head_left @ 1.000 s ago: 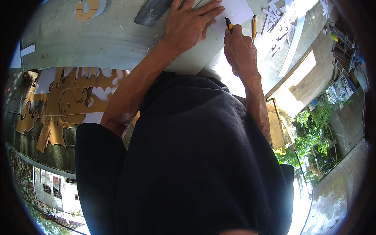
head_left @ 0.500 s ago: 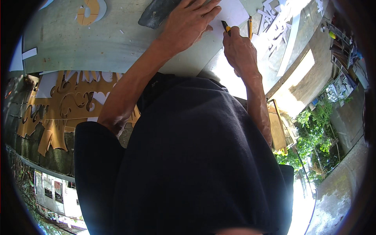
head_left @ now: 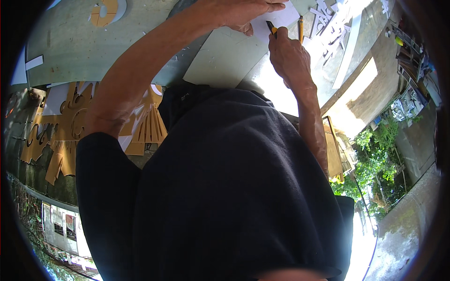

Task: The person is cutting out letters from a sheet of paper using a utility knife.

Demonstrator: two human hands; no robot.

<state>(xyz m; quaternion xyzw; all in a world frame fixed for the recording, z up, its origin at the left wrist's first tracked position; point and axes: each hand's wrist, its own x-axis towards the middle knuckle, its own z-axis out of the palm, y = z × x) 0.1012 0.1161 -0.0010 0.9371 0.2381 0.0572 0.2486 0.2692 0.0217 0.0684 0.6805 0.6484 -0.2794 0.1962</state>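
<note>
A white sheet (head_left: 286,18) lies on the worktable at the top of the view. My left hand (head_left: 246,14) rests on its left part, fingers stretched out to the right and thumb spread apart. Part of that hand runs up to the picture's upper edge. My right hand (head_left: 289,50) is wrapped around a black and yellow utility knife (head_left: 273,30), its tip pointing up and left over the sheet. Under the sheet is a pale grey board (head_left: 222,58). A slim yellow-orange stick-like tool (head_left: 301,30) lies right of the sheet.
White cut-out pieces (head_left: 330,30) lie in a heap at the right, beside a long white strip (head_left: 347,56). A ring-shaped tan and white piece (head_left: 107,13) sits far left on the table (head_left: 84,51). Brown cut-out sheets (head_left: 61,122) lie lower left.
My left hand has moved farther away over the sheet, and its forearm has swung outward to the left. The right hand, still holding the knife, has shifted only slightly.
</note>
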